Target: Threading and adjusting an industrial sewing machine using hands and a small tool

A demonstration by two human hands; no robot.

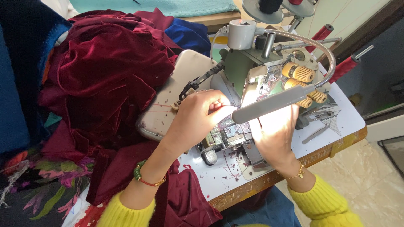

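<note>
Pinching, left hand (pixel 202 115): the grip is narrow, with the fingers curled in and their tips drawn together just above the metal foot (pixel 234 135). Whether a thread is caught between them cannot be told.
Right hand (pixel 273 132): it is laid at the right side of the foot. It is washed out by the light, and its fingertips are hidden behind the lamp (pixel 269 105), so the state of its grip cannot be told.
Sewing machine (pixel 248 67): it is set on the bench (pixel 341 122) directly before both hands. Yellow knobs (pixel 303 73) are seen on its right face, and a cream side cover (pixel 168 105) lies under the left wrist.
Red cloth (pixel 105 71): a velvet heap is piled to the left of the machine, with a fold trailing down under the left forearm. None of it is seen under the foot.
Step in hand: fine work at the needle area is judged to be under way, most likely on the thread and not on a seam.
Next move: steady fingertips and a clear view past the lamp head are called for. The cloth would have to be drawn in from the left.
Surroundings: red thread spools (pixel 346 66) are stood at the far right. Thread scraps (pixel 229 162) are scattered on the bench near the front edge.
</note>
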